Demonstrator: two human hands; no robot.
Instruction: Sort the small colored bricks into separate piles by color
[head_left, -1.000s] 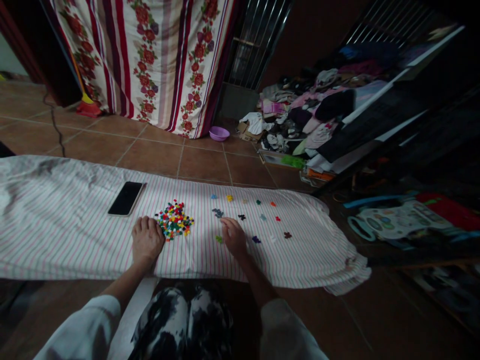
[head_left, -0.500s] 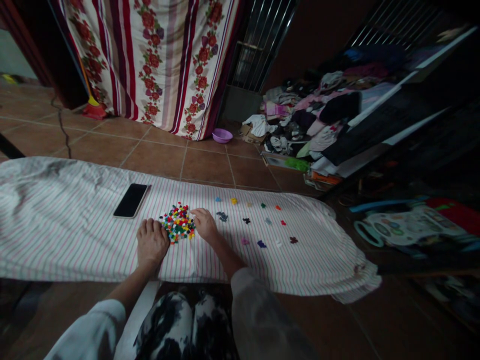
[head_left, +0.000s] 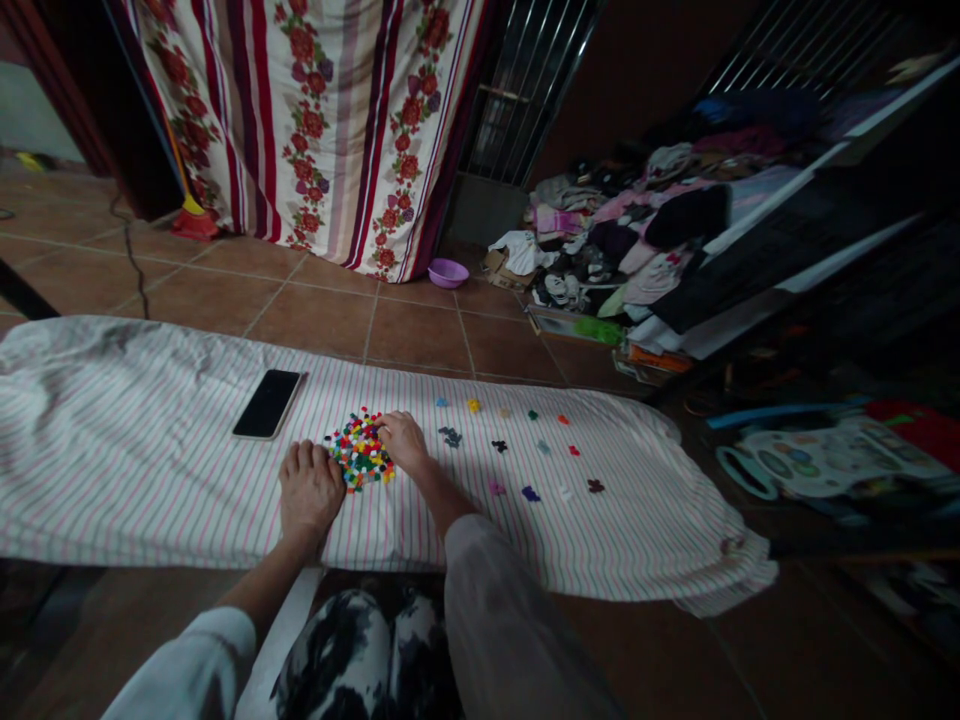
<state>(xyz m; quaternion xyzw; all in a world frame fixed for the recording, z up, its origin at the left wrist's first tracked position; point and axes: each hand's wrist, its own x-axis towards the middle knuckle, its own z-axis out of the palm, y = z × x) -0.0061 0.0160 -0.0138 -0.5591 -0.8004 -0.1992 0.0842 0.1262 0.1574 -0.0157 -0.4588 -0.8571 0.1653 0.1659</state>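
Note:
On the striped cloth (head_left: pixel 187 480) lies a mixed pile of small coloured pieces (head_left: pixel 360 455), too small to tell their exact kind. My left hand (head_left: pixel 310 488) rests flat at the pile's left side, fingers out and holding nothing. At the upper right edge of the pile is my right hand (head_left: pixel 405 442), its fingers bent together and touching the pieces; whatever is between the fingertips is hidden. Small single-colour groups sit to the right, among them grey pieces (head_left: pixel 451 437), yellow pieces (head_left: pixel 473 405), black pieces (head_left: pixel 499 446), purple pieces (head_left: pixel 531 494) and brown pieces (head_left: pixel 595 486).
A phone (head_left: pixel 268 404) lies on the cloth left of the pile. Beyond the tabletop, a purple basin (head_left: pixel 448 273) stands on the tiled floor by a flowered curtain (head_left: pixel 337 130). Heaped clothes (head_left: pixel 600 225) and a dark shelf frame are at the right.
My right hand has shifted a little left, onto the pile's edge, with its fingers now among the pieces. My left hand stays beside the pile. The view has shifted slightly.

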